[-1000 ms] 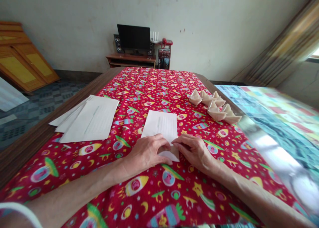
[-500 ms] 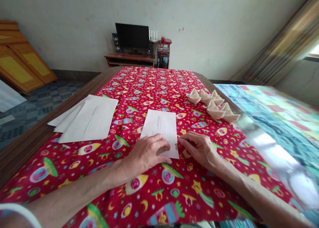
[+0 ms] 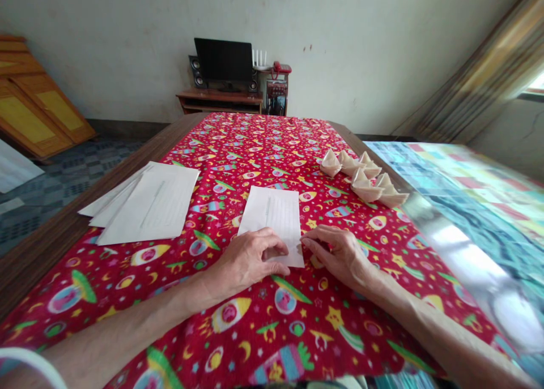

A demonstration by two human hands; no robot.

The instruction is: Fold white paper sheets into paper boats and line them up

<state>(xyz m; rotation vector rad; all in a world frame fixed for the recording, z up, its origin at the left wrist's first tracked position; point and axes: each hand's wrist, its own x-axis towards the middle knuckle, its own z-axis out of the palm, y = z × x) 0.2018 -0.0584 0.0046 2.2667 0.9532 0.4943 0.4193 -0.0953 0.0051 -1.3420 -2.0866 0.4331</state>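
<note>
Far left, past the bench, a wooden cabinet [image 3: 42, 111] on the floor. Left side of bench [image 3: 147, 148]: loose fan of printed sheets [image 3: 148, 208], partly on the red cloth [image 3: 263, 151], partly over bare wood; probably set aside there to leave room in the middle, with offset edges that should make single sheets easy to lift. Next, left hand [image 3: 259, 253]: palm down over the near left corner of one printed sheet [image 3: 274, 213], thumb well apart from the curled fingers; presumably it acts as a weight against sliding on the soft cloth. That sheet lies flat, mid-bench, in front of the person, long side running away. Right hand [image 3: 335, 253]: narrow, thumb and forefinger close together at the sheet's right edge; cannot tell whether they grip it. Farther right, near the cloth's edge: five folded paper pieces [image 3: 365, 186] in a tight cluster, apparently kept clear of both hands. Rightmost, beyond the bench: a patterned cover [image 3: 467, 191].
</note>
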